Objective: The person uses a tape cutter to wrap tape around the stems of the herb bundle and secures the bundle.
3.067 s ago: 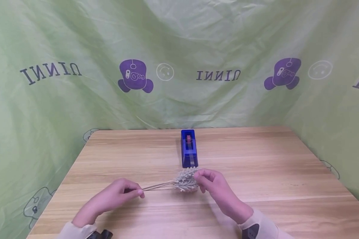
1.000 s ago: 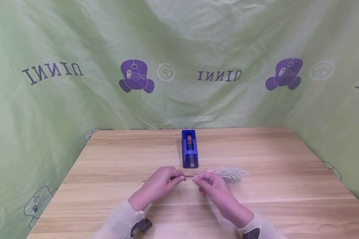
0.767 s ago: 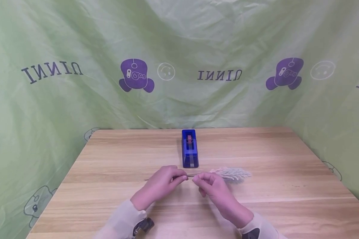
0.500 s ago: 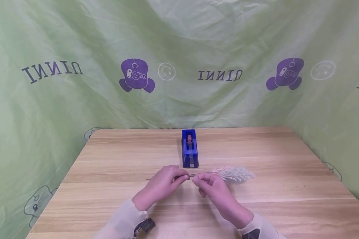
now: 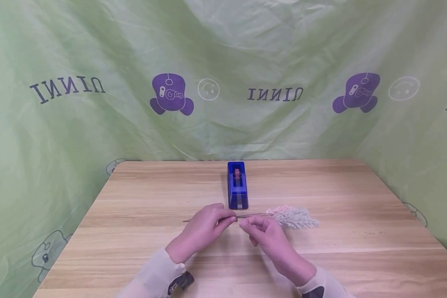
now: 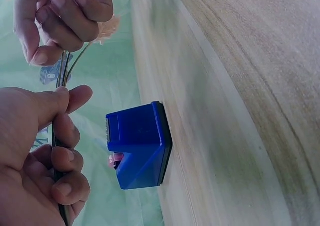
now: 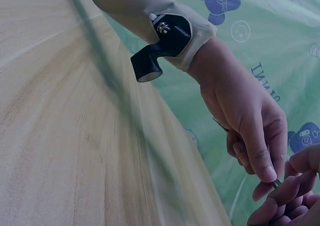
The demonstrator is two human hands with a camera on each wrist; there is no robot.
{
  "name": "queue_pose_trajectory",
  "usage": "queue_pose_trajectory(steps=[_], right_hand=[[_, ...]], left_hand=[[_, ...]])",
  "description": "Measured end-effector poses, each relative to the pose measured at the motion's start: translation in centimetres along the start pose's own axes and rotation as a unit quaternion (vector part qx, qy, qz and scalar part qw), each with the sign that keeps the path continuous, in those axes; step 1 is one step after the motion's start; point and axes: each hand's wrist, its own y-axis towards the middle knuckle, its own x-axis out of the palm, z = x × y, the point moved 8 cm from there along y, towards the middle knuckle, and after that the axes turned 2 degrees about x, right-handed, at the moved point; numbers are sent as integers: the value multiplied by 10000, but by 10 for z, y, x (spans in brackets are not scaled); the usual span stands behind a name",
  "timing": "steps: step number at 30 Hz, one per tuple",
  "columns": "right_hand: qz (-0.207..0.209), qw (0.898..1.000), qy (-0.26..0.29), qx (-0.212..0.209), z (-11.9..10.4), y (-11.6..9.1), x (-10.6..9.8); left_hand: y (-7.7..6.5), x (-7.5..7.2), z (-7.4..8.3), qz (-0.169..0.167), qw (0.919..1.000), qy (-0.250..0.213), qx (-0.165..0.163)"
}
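Note:
My left hand [image 5: 205, 225] grips a few thin stems [image 5: 251, 215] of artificial flowers, holding them sideways. The stem ends [image 5: 186, 220] stick out to its left. On the right spread the fluffy flower heads, one greyish white [image 5: 296, 217] and one pink [image 5: 279, 210]. My right hand [image 5: 270, 236] is close beside the stems, thumb and forefinger pinched together on what looks like a small clear piece of tape, its other fingers curled. In the left wrist view, the stems [image 6: 63, 70] run from the left fist up to the right hand's fingers [image 6: 75, 23].
A blue tape dispenser [image 5: 238, 185] stands just beyond the hands, a strip of clear tape at its front edge. The wooden table [image 5: 164, 186] runs back to a green printed curtain [image 5: 223, 136], which also hangs on both sides.
Since the oldest frame, my left hand has slid right along the stems, and the flower heads have moved right past my right hand. Recently the left hand inches rightward; the right hand stays nearly still.

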Motion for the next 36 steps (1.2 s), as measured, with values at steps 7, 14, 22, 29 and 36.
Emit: queue_pose_trajectory(steps=[7, 14, 22, 29, 36], right_hand=[[15, 10000, -58, 6, 2, 0, -1], [-41, 10000, 0, 22, 4, 0, -1], [-162, 9998, 81, -17, 5, -1, -1], [-174, 9998, 131, 31, 9, 0, -1], [-91, 9997, 128, 170, 14, 1, -1]], left_hand=[[1, -3, 1, 39, 10000, -18, -13], [1, -2, 1, 22, 10000, -6, 40], [0, -3, 3, 81, 9998, -15, 185], [0, -3, 3, 94, 9998, -32, 158], [0, -2, 4, 148, 9997, 15, 215]])
